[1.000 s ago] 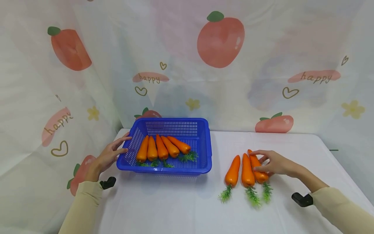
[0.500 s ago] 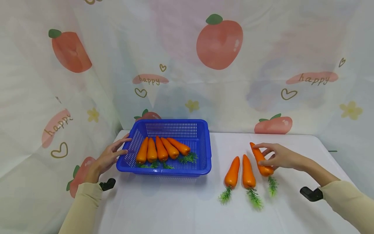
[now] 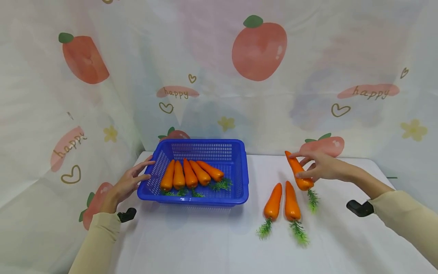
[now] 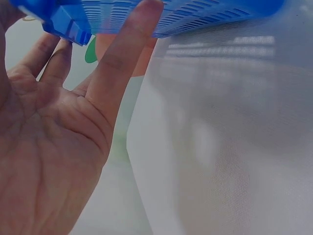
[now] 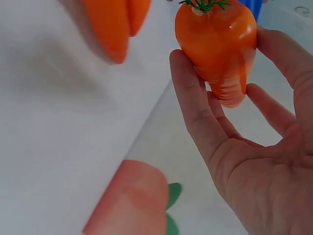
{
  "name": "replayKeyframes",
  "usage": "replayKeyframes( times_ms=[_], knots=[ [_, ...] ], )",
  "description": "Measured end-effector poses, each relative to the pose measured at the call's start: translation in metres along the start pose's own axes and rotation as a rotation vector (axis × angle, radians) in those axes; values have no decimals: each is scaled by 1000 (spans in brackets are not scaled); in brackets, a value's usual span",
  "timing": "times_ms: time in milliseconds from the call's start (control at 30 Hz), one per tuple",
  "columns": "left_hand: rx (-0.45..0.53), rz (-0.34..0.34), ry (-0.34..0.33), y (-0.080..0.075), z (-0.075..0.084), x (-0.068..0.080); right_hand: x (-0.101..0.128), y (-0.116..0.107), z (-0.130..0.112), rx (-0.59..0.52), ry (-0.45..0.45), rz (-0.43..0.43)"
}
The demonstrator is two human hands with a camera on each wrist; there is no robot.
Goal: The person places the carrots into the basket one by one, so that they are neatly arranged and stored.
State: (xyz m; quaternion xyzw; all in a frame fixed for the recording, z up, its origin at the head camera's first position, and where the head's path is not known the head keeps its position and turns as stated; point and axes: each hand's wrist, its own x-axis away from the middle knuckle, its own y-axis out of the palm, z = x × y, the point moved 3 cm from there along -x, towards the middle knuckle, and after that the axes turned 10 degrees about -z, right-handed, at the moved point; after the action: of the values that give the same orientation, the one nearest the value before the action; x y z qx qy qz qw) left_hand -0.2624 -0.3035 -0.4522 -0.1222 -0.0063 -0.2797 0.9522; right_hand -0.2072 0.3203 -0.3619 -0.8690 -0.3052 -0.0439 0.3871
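My right hand (image 3: 323, 165) pinches an orange toy carrot (image 3: 302, 182) between thumb and fingers, above the far right part of the table. The carrot's green top hangs toward the near side, and its tip points away and to the left. In the right wrist view the fingertips press both sides of the carrot (image 5: 217, 36). My left hand (image 3: 126, 185) touches the left side of a blue plastic basket (image 3: 241, 179) with extended fingers. In the left wrist view, a digit lies against the basket's slotted wall (image 4: 195, 17). Several carrots (image 3: 190, 177) lie side by side in the basket.
Two more carrots (image 3: 272, 205) lie on the white tablecloth (image 3: 191, 239), right of the basket, leafy ends toward the near side. A printed fabric backdrop (image 3: 205, 45) rises behind the table and along the left. Black wrist devices (image 3: 360, 208) sit at both cuffs.
My right hand has lifted the rightmost carrot off the table, first a little to the right, then up and away, apart from the other two. The left hand and basket stay put.
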Motion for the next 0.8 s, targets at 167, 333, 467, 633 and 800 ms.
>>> replayKeyframes(
  times_ms=[167,333,467,633,800],
  knots=[
    [4,-2,2,0,-2,1,-19,-9,-22,1,-12,-34],
    [9,0,-2,0,-2,0,-42,-10,-46,-18,-36,-64],
    [8,3,-1,0,0,-1,-64,-8,-65,-2,-62,-77],
    [14,-5,5,-1,-1,-3,-91,-3,-88,22,-83,-96],
    [23,-8,16,-3,-2,-2,-119,2,-115,33,-131,-143]
  ],
)
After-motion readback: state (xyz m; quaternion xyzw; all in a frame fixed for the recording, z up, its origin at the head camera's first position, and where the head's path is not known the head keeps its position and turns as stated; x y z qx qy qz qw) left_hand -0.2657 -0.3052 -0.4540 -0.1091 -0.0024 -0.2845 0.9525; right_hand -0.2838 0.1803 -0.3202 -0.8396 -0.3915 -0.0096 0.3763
